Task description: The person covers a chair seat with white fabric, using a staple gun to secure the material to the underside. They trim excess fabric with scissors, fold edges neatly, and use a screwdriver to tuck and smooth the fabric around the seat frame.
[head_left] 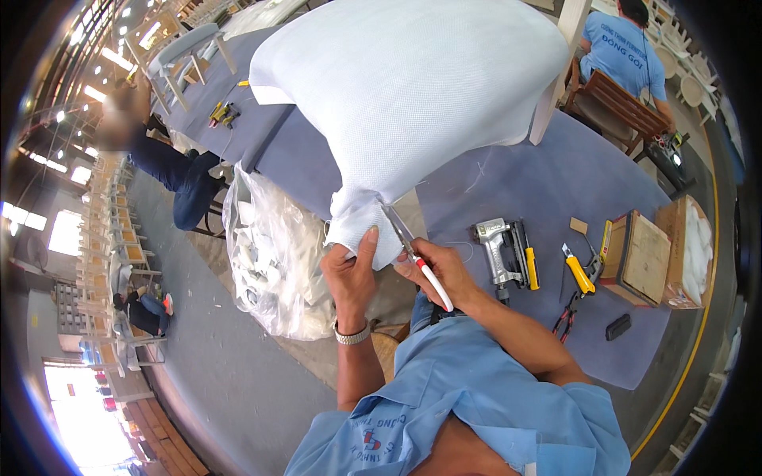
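A large padded piece covered in white woven fabric lies on the table in front of me, with a pale wooden leg at its right. My left hand pinches a loose flap of that fabric at the near corner, thumb on top. In my right hand is a pair of scissors with white and red handles. Their blades lie against the right edge of the flap, close to the padded corner. How far the blades are apart is hard to make out.
Right of my hands, a staple gun, a yellow-handled cutter, pliers and boxes lie on the blue-grey table. A clear bag of scraps stands left. One person works far right, another sits left.
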The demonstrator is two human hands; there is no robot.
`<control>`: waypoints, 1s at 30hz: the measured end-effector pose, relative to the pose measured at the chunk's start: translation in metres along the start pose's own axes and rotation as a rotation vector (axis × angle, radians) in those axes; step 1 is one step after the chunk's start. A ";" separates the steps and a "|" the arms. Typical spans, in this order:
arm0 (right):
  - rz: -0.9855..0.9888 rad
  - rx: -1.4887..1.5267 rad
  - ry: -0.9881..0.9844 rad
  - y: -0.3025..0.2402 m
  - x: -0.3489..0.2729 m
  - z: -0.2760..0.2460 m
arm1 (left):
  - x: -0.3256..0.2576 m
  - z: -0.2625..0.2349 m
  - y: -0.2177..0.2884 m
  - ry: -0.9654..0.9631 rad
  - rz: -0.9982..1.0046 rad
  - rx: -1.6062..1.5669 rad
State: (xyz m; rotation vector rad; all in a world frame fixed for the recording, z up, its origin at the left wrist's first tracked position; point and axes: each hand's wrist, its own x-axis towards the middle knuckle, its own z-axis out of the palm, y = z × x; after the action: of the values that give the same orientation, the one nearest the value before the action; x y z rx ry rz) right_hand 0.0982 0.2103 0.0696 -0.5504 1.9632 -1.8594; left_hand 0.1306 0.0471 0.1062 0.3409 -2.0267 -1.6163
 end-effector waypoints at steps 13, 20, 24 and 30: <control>-0.091 0.134 -0.095 0.024 0.005 0.010 | 0.002 -0.012 -0.005 -0.024 -0.014 -0.029; -0.027 0.289 -0.083 0.034 0.002 0.017 | 0.006 -0.017 -0.001 -0.037 0.023 0.060; -0.098 0.251 -0.044 0.032 0.015 0.020 | 0.003 -0.017 0.000 -0.062 0.058 0.136; -0.156 0.271 0.016 0.039 0.026 0.019 | -0.002 -0.013 0.004 -0.052 0.050 0.305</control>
State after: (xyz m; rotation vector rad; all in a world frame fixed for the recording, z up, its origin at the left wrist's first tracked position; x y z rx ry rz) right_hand 0.0849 0.1820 0.0294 -0.6198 1.6801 -2.1866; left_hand 0.1399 0.0382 0.1115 0.3563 -2.3053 -1.2977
